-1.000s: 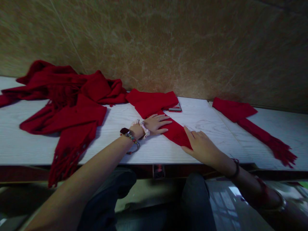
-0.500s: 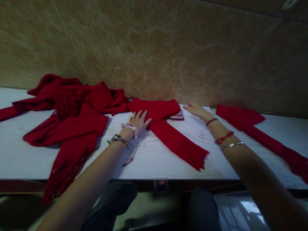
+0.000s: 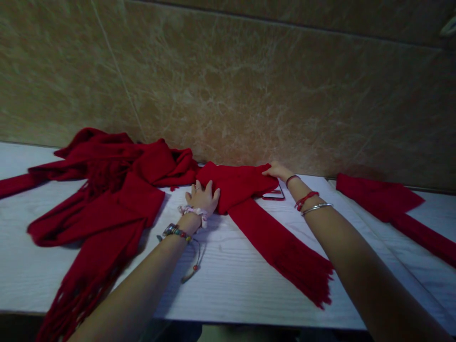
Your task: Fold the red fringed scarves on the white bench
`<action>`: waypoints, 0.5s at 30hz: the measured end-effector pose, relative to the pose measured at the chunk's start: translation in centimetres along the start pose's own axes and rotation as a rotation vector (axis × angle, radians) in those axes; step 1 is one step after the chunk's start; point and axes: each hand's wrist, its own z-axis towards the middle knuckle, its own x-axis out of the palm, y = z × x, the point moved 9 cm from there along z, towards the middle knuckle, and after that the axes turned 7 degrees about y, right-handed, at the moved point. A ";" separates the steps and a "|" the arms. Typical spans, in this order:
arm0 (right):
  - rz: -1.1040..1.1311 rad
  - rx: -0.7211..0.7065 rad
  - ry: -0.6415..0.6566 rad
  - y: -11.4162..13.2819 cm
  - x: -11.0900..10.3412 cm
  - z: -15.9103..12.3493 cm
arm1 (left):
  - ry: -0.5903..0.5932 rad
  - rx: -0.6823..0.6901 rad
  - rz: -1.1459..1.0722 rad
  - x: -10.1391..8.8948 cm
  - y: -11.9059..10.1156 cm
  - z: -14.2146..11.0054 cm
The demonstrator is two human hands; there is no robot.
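Note:
A red scarf (image 3: 235, 183) lies folded on the white table, its fringed tail stretching toward the front right. My left hand (image 3: 204, 197) rests with spread fingers against the left edge of its folded part. At the opposite corner, my right hand (image 3: 280, 171) has its fingers closed on the cloth; the fingertips are partly hidden. A flat, phone-like object with a red rim (image 3: 278, 194) pokes out from under the fold, below my right hand.
A loose heap of red scarf (image 3: 117, 190) covers the table's left side, with fringe hanging over the front edge. Another folded red scarf (image 3: 377, 197) lies at the right. A brown marbled wall (image 3: 228, 85) rises behind the white table (image 3: 213, 285).
My right hand has moved left onto the corner of the middle scarf and closed on it. My left hand stays spread at the scarf's left edge. The camera view has tilted up.

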 end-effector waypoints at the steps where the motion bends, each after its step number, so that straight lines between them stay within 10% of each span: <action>1: 0.053 -0.004 0.009 -0.3 0.0 -0.2 | 0.025 -0.001 0.010 0.0 -0.2 -0.1; 10: 0.496 -0.018 -0.001 -8.8 -5.5 -7.2 | 0.158 0.224 -0.020 -2.0 -10.3 -6.2; 15: 0.604 -0.002 -0.057 -15.1 -8.5 -9.9 | 0.174 0.242 -0.360 -3.1 -15.0 -2.9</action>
